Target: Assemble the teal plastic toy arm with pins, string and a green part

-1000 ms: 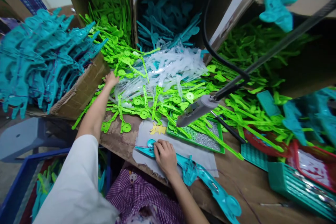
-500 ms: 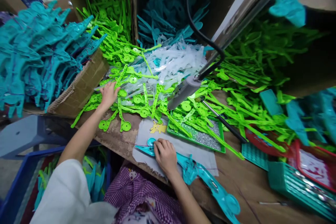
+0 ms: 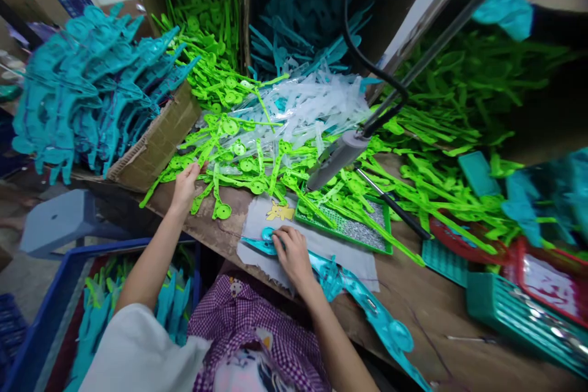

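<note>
The left hand (image 3: 186, 182) reaches into the green plastic parts (image 3: 239, 165) heaped on the counter (image 3: 413, 306), its grip closing loosely on one piece at the pile's edge. The right hand (image 3: 294, 255) presses flat on a teal plastic piece (image 3: 362, 300) lying on grey cloth (image 3: 353, 263) near the front edge, fingers spread, clasping nothing

Left hand (image 3: 186, 182) pulled back from clear plastic pile (image 3: 298, 113) toward near desk (image 3: 427, 312) edge, now at fringe of green parts (image 3: 220, 180), fingers on one green piece. Left arm drawn in closer to body. Hanging grey tool (image 3: 337, 158) swung left, then partway back right.
</note>
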Available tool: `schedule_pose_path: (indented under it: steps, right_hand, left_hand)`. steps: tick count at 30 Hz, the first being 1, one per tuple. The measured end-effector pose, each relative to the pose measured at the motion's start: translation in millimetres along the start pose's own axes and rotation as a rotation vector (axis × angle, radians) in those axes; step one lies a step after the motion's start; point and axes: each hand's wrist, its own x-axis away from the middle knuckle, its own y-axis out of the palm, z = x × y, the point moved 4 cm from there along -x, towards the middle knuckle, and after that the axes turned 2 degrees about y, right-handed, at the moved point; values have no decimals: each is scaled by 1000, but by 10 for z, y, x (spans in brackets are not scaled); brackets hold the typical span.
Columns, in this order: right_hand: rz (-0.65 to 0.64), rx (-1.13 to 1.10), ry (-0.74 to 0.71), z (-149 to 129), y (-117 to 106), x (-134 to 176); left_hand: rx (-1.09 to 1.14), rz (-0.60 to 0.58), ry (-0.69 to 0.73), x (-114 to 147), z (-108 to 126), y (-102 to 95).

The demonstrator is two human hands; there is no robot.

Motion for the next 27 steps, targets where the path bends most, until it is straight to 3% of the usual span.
schedule_pose_path:
  steps: [5,9,12,15,18,22,24,27]
  right_hand:
    - [46,-264,111,-221,-385,-384]
    - [209,-518,106,-511,-670,-879]
    - [186,-603,85,-526,-651,-914]
    - [80,-586,151,-352,-463,-597]
    - [35,-526,227,-223,-256,-221]
    - [4,-411,156,-279,-52,46]
    - [25,-368,138,-271,-3,125]
    - [64,-348,144,-193,28,233]
  left_hand:
    - [47,-58,-44,350,-48,25]
    - [-148,-250,-32,648,-197,136]
    - [-288,-382,3,821,-332,204]
    - [-512,-454,153,874,-411,259]
    - [-678,-356,296,841,-418,330]
    - [-701,-273,405,839,-340,420]
    - [-695,-215,441,815,-290,318]
    - [-720,-69,418,601,-276,-67]
